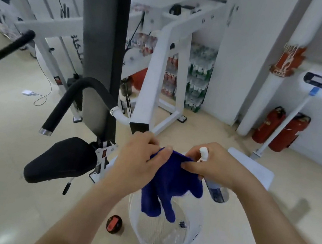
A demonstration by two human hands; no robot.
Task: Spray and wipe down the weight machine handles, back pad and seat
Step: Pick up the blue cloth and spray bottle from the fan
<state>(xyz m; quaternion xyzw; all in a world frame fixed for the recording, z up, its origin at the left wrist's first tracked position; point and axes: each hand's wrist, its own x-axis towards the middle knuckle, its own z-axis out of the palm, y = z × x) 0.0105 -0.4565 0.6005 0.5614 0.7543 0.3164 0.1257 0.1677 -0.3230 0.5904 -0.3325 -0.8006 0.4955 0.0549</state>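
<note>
A blue cloth (170, 183) hangs between my two hands above a white mesh basket. My left hand (140, 156) pinches its upper left edge. My right hand (216, 164) grips the cloth's upper right corner and also holds a spray bottle (216, 188), white nozzle up. The weight machine stands to the left: a black seat (61, 161), a tall dark back pad (102, 37) above it, a curved black padded handle (70, 98) and a second black handle (14, 45) at far left.
The white mesh basket (191, 235) stands on the floor below my hands, a small black and red object (114, 224) beside it. White machine frame (159, 70), stacked drink packs (196, 81), two red fire extinguishers (279, 128) and a white scale (257, 168) lie beyond.
</note>
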